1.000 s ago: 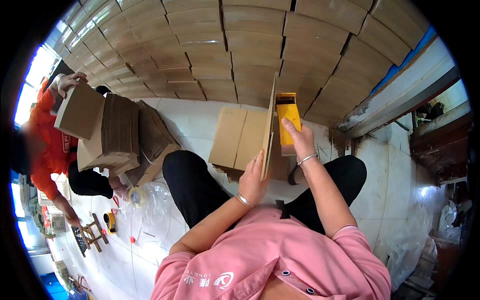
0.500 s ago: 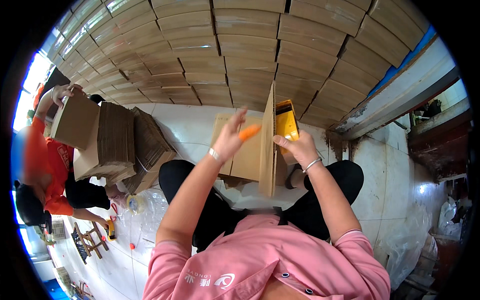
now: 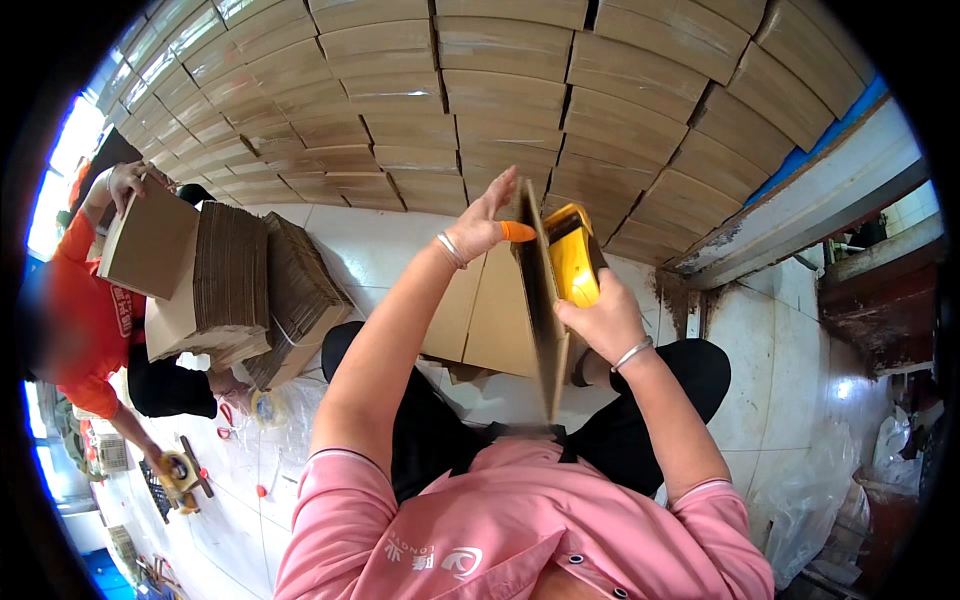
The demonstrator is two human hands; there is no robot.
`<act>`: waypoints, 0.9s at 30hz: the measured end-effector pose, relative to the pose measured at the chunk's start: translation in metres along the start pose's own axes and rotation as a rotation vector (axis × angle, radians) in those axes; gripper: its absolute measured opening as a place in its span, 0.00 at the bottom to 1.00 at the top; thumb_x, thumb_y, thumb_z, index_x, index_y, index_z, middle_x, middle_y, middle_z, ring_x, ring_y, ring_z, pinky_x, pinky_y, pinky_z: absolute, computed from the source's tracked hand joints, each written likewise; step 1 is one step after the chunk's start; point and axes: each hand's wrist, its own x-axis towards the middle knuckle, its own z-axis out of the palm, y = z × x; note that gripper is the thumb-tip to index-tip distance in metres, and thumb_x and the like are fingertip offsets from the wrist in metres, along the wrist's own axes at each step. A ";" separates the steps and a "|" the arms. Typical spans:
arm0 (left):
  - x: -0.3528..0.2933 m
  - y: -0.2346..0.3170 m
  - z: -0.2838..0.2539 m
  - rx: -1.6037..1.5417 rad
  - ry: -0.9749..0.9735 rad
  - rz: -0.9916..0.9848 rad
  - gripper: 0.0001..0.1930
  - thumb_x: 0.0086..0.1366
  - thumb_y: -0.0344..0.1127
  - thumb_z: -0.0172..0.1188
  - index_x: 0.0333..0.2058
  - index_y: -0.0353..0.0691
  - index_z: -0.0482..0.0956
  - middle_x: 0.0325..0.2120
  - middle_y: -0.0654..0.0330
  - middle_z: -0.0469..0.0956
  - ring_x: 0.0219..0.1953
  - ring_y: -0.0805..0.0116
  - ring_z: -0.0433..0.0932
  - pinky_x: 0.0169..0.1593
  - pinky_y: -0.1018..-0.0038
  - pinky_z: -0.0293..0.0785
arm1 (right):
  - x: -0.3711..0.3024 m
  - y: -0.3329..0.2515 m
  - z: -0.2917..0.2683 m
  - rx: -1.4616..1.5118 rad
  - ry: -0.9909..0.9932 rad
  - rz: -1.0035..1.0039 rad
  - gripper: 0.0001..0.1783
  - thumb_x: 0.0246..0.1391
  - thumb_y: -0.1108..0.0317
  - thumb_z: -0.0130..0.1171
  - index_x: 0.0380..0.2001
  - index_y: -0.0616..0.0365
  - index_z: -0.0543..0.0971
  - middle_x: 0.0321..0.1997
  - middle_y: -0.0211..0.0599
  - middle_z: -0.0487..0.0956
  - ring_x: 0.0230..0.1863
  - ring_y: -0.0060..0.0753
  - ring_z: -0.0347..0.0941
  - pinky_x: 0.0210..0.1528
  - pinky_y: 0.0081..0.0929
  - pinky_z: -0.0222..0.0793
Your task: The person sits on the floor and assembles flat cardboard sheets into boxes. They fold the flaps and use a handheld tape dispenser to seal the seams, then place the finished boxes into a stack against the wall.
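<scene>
A folded sheet of brown cardboard (image 3: pixel 543 310) stands on edge, tilted, between my hands. My left hand (image 3: pixel 482 222), an orange finger cot on its thumb, is at the sheet's upper left side with fingers stretched out and apart; the thumb tip meets the sheet's edge. On the other side, my right hand (image 3: pixel 610 315) is closed round a boxy yellow tool with a dark side (image 3: pixel 572 262), close against the cardboard. Its exact kind is hard to make out, and some right fingers are hidden. A flat carton (image 3: pixel 480 315) lies on the floor under the left forearm.
Stacked closed cartons (image 3: pixel 505 100) form a wall ahead. To the left, a co-worker in orange (image 3: pixel 90 320) handles cardboard beside flattened boxes (image 3: pixel 232 285) and holds a yellowish tool (image 3: pixel 180 472). Red scissors (image 3: pixel 226 425) lie on the floor. Clear plastic (image 3: pixel 810 500) lies at right.
The left hand has moved right and up to the cardboard. The sheet has tilted, its top leaning left. The yellow tool has turned slightly. The co-worker's lower hand has shifted left with the tool.
</scene>
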 end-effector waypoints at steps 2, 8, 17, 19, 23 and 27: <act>-0.010 0.002 -0.004 -0.058 -0.012 0.068 0.44 0.50 0.24 0.56 0.66 0.38 0.46 0.60 0.49 0.60 0.62 0.61 0.59 0.63 0.74 0.54 | -0.001 -0.020 -0.003 -0.229 0.097 -0.047 0.22 0.33 0.59 0.66 0.27 0.64 0.71 0.24 0.54 0.77 0.27 0.53 0.75 0.33 0.42 0.72; -0.069 0.064 -0.048 0.022 0.077 0.053 0.41 0.43 0.16 0.49 0.62 0.32 0.55 0.56 0.55 0.65 0.59 0.66 0.62 0.62 0.75 0.55 | 0.043 -0.036 -0.032 -0.388 0.331 -0.217 0.20 0.33 0.61 0.64 0.28 0.62 0.71 0.21 0.53 0.77 0.25 0.55 0.76 0.32 0.45 0.73; -0.111 0.021 -0.033 0.612 0.543 -0.097 0.29 0.50 0.21 0.49 0.55 0.32 0.65 0.42 0.37 0.75 0.48 0.43 0.73 0.50 0.64 0.70 | 0.107 -0.027 0.014 -0.173 0.181 -0.159 0.28 0.32 0.51 0.67 0.31 0.64 0.74 0.31 0.53 0.79 0.34 0.50 0.77 0.38 0.38 0.73; -0.107 0.019 -0.026 0.655 0.634 -0.132 0.24 0.51 0.22 0.50 0.51 0.30 0.68 0.38 0.35 0.75 0.45 0.40 0.73 0.48 0.61 0.71 | 0.110 -0.011 0.008 -0.020 0.122 -0.152 0.30 0.31 0.49 0.69 0.31 0.64 0.75 0.31 0.51 0.79 0.34 0.47 0.77 0.38 0.36 0.72; -0.096 0.014 -0.024 0.760 0.742 -0.131 0.15 0.51 0.25 0.50 0.40 0.29 0.71 0.32 0.35 0.76 0.40 0.38 0.74 0.44 0.56 0.71 | 0.083 0.015 -0.022 0.400 -0.014 -0.011 0.27 0.36 0.50 0.72 0.32 0.63 0.78 0.29 0.36 0.80 0.28 0.26 0.77 0.34 0.25 0.72; -0.096 0.015 -0.025 0.769 0.748 -0.114 0.11 0.51 0.25 0.50 0.35 0.29 0.71 0.30 0.35 0.76 0.38 0.37 0.74 0.43 0.55 0.71 | 0.027 0.040 -0.030 0.479 -0.068 0.059 0.25 0.40 0.53 0.72 0.33 0.62 0.79 0.29 0.33 0.80 0.28 0.22 0.76 0.33 0.22 0.71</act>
